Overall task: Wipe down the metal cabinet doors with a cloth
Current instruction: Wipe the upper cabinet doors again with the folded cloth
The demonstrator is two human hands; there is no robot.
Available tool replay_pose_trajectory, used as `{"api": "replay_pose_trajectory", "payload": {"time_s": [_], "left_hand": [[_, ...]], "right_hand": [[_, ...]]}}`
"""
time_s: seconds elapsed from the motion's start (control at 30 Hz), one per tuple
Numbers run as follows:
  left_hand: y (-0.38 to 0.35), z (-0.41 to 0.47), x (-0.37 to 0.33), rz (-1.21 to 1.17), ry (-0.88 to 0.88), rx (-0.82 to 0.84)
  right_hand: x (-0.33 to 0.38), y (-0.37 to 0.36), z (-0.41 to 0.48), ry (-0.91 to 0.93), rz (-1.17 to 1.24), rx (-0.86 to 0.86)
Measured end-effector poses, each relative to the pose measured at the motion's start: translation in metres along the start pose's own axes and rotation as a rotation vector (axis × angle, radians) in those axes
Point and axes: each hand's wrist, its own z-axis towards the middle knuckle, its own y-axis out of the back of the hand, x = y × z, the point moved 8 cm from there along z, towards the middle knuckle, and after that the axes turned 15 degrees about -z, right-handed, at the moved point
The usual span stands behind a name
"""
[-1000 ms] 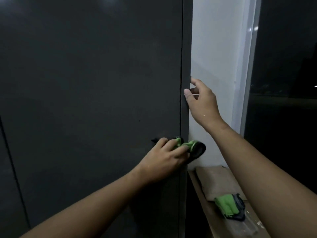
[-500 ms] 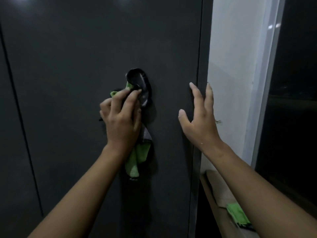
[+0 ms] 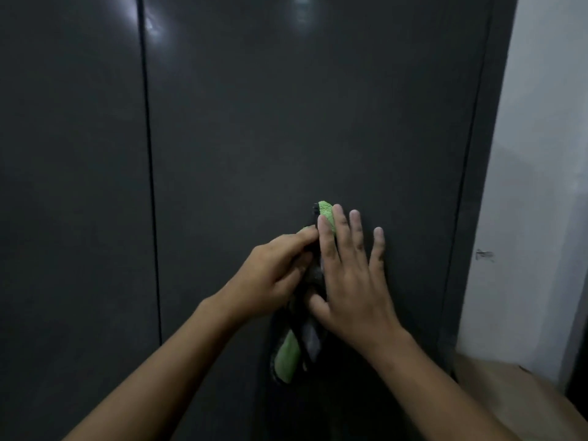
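Looking from the left, I count two doors: the left door [image 3: 73,218] and the right door [image 3: 286,122], with a thin seam [image 3: 149,186] between them, and both are cut off by the frame. The left hand [image 3: 273,278] pinches the single cloth [image 3: 288,354] against the right door. One green end pokes out above the fingertips and another hangs below. I cannot see its bunched middle behind the hands. The right hand [image 3: 353,281] lies flat with its fingers spread, overlapping the cloth's right edge. Farthest right is one white wall [image 3: 537,154].

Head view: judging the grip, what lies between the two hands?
The green cloth, in the head view: left hand pinches it, right hand lies flat over it.
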Motion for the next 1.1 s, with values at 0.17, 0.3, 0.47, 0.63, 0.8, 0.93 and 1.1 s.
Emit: {"api": "replay_pose_trajectory", "payload": {"time_s": [0.17,0.3,0.47,0.63,0.8,0.93,1.1], "left_hand": [[0.091,-0.012,-0.012,0.381,-0.129,-0.304],[0.164,-0.009,-0.006,0.564,-0.103,-0.455],[0.226,0.012,0.01,0.639,-0.074,-0.452],[0.243,0.012,0.041,0.766,-0.148,-0.239],[0.25,0.004,0.057,0.782,-0.294,-0.177],[0.249,0.004,0.059,0.729,-0.317,-0.189],[0.255,-0.001,0.057,0.622,-0.369,-0.223]], "right_hand": [[0.01,0.005,0.03,-0.104,0.004,-0.127],[0.035,0.016,0.067,-0.177,0.066,-0.224],[0.12,0.007,0.081,0.103,0.049,-0.104],[0.16,-0.007,0.045,0.331,-0.093,-0.274],[0.1,0.021,0.086,0.006,-0.029,-0.462],[0.07,0.046,0.156,-0.374,0.059,-0.525],[0.148,0.038,0.168,0.018,-0.001,-0.408]]}}
